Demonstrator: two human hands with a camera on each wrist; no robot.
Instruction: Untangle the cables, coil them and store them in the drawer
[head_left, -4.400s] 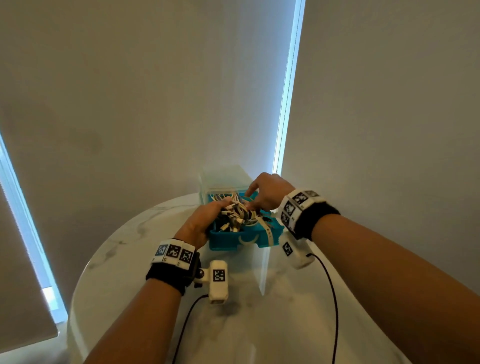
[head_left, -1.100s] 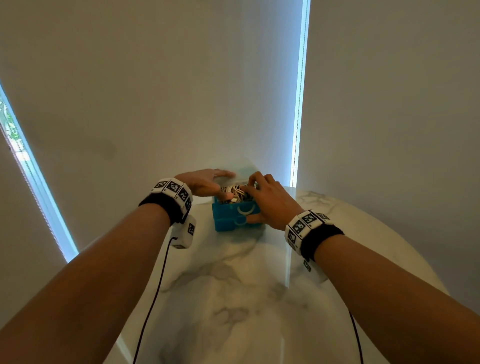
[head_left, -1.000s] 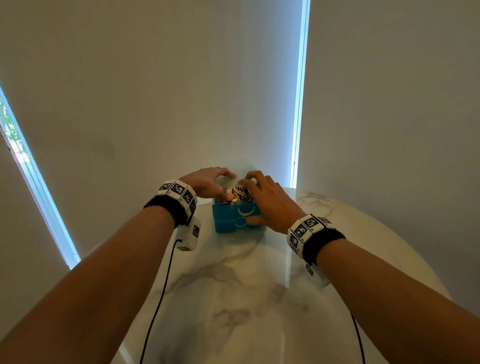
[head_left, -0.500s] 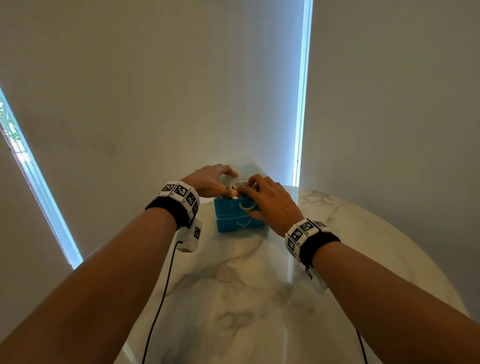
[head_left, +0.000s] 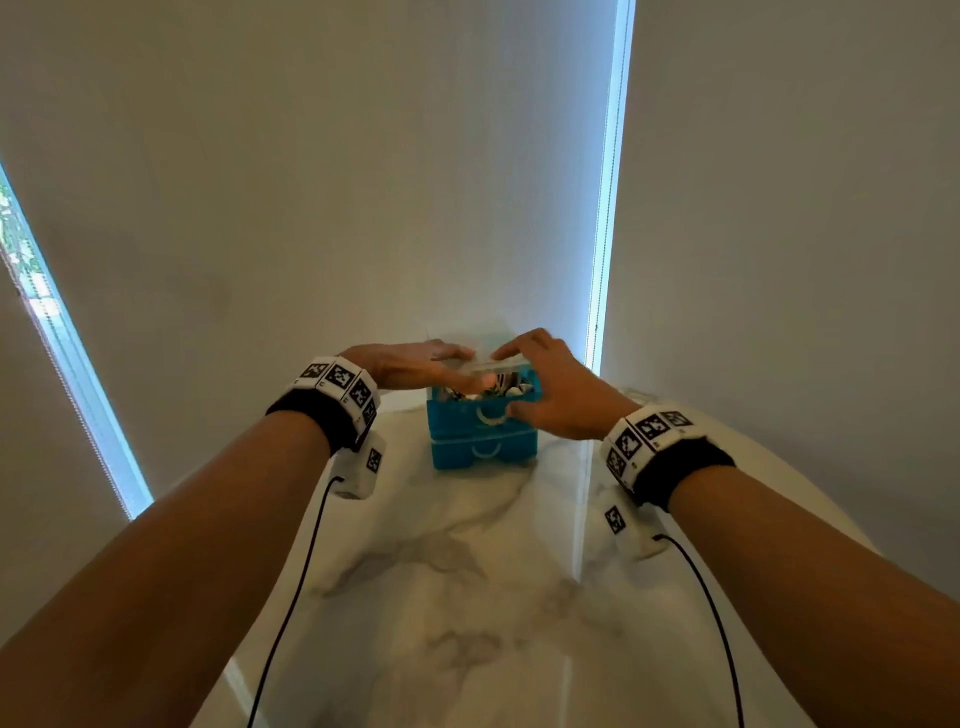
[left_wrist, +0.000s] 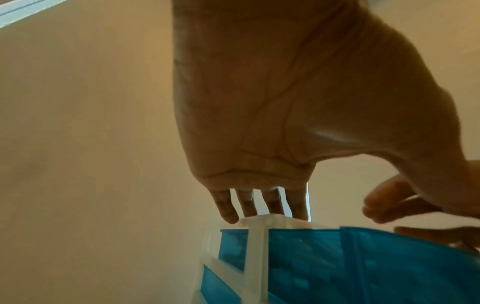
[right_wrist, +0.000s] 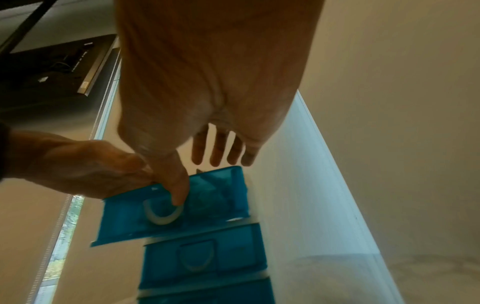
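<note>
Pressing my right hand (head_left: 558, 397) thumb on cable-filled top drawer (head_left: 480, 413) front; my left hand (head_left: 415, 364) flat, fingers straight atop organizer frame (left_wrist: 262, 223).

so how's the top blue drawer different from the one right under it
The top drawer is pulled partway out of the clear frame; the drawer below sits pushed in. The top drawer shows cables inside; the lower one's contents are hidden. The right hand has its thumb on the top drawer's handle, while nothing touches the lower drawer. Both are translucent blue with a pale curved handle.
</note>
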